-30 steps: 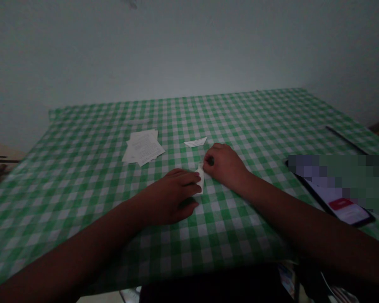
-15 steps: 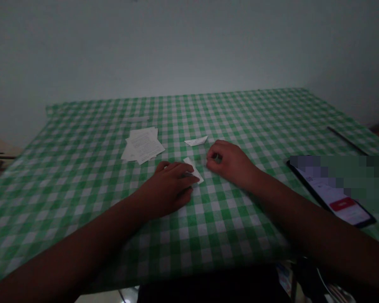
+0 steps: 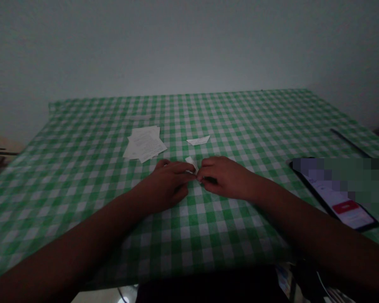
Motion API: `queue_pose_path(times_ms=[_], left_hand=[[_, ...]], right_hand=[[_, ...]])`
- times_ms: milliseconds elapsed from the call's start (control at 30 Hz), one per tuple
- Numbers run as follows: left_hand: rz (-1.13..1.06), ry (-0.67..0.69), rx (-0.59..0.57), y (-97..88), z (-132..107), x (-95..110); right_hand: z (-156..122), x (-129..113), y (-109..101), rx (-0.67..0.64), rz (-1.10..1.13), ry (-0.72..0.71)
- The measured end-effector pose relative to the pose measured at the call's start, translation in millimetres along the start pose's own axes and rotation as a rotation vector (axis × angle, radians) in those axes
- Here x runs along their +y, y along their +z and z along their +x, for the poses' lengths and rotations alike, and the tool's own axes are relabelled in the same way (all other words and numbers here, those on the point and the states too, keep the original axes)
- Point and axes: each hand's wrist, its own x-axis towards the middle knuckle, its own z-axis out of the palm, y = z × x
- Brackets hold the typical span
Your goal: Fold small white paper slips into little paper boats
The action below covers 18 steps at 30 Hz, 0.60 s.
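A small folded strip of white paper point(image 3: 191, 161) lies on the checked cloth, mostly covered by my fingers. My left hand point(image 3: 169, 184) presses it from the left with its fingertips, the fingers bent over its near end. From the right, my right hand point(image 3: 224, 176) meets it, thumb and fingers pinched together at the paper's edge. The fingertips of both hands nearly touch. Just beyond them sits a folded piece of printed paper point(image 3: 198, 140), shaped like a little boat. A loose pile of printed paper sheets point(image 3: 146, 144) rests to the left.
A green and white checked tablecloth point(image 3: 183, 244) covers the table, which reaches back to a plain wall point(image 3: 189, 46). On the right lie a phone or tablet point(image 3: 344, 206) with a lit screen and a thin dark rod point(image 3: 350, 143). A faint pale strip point(image 3: 139, 118) lies behind the pile.
My right hand has come down and left from beside the boat-shaped paper, and now pinches the folded strip. My left hand has stayed on the strip.
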Motion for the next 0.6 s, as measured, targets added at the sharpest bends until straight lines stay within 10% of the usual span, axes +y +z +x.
queue_pose_path(times_ms=[600], left_hand=[[-0.005, -0.021, -0.007, 1.8, -1, -3]], right_hand=[[-2, 1, -9, -0.094, 0.036, 0.077]])
